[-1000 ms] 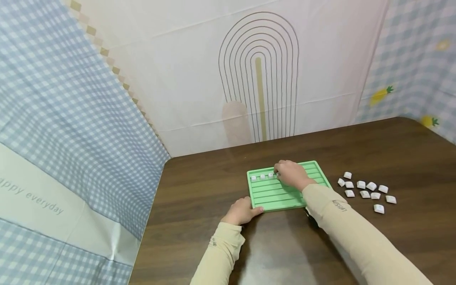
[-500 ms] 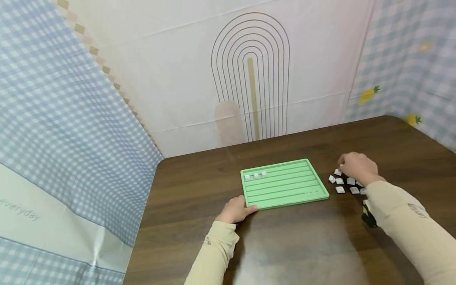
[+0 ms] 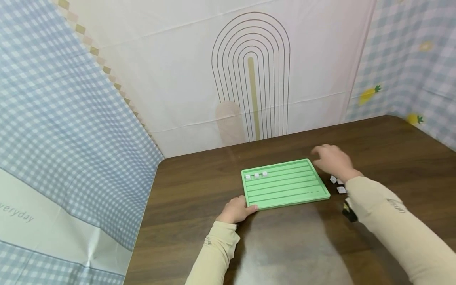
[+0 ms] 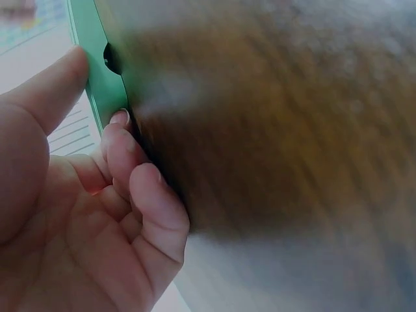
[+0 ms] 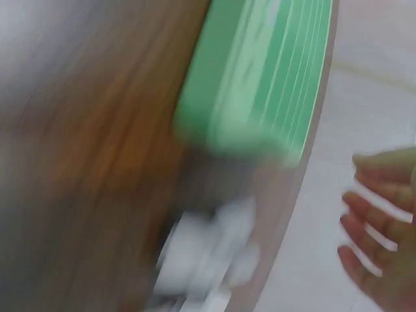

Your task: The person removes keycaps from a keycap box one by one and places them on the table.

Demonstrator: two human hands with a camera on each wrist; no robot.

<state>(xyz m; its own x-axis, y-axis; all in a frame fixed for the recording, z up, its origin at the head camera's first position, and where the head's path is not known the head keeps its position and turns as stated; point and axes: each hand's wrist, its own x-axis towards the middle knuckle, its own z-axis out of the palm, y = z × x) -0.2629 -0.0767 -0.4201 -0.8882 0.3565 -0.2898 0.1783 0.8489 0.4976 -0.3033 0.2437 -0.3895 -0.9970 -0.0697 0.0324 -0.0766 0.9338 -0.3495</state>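
Observation:
A ridged green tray (image 3: pixel 285 186) lies on the brown table, with three white keycaps (image 3: pixel 256 175) along its far left groove. My left hand (image 3: pixel 235 209) grips the tray's near left corner, thumb over the rim and fingers curled against the side, as the left wrist view shows. Past the tray's far right corner, my right hand (image 3: pixel 333 160) is in the air with its fingers loosely bent. No keycap shows in that hand (image 5: pixel 383 227) in the right wrist view. Below it lie loose white keycaps (image 3: pixel 341 190), most of them hidden by the hand and sleeve.
The brown table (image 3: pixel 199 178) ends at a white curtain (image 3: pixel 185 91) behind the tray. Checked cloth (image 3: pixel 89 99) hangs at the left side. A dark wrist strap (image 3: pixel 350 211) shows under the right sleeve.
My right hand has gone from the tray to the loose keycaps, then partway back left. A keycap near its fingers on the tray has left the row. The left hand keeps its grip.

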